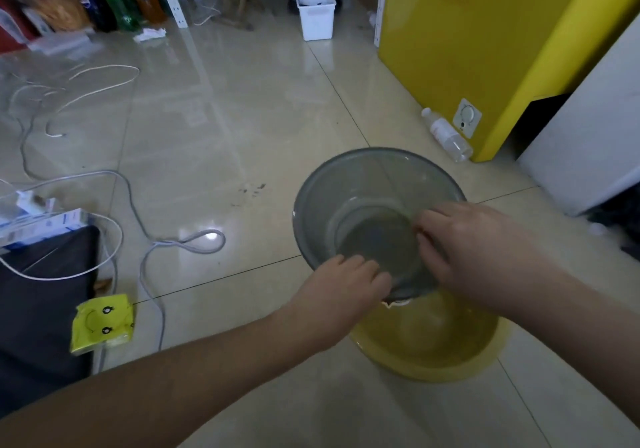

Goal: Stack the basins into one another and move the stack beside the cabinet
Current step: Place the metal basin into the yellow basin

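A see-through grey basin (363,184) is tilted with its mouth toward me, and its near edge overlaps the far rim of a yellow basin (433,347) that stands on the tiled floor. My left hand (341,292) grips the grey basin's near rim from the left. My right hand (464,243) holds the same rim on the right, with fingers curled inside. The yellow cabinet (460,42) rises at the back right; a white cabinet (595,129) stands beside it.
A plastic bottle (446,134) lies by the yellow cabinet's foot. Loose cables (145,226) trail over the floor at left, near a black box (41,295) and a yellow packet (102,323). A white bin (317,15) stands far back.
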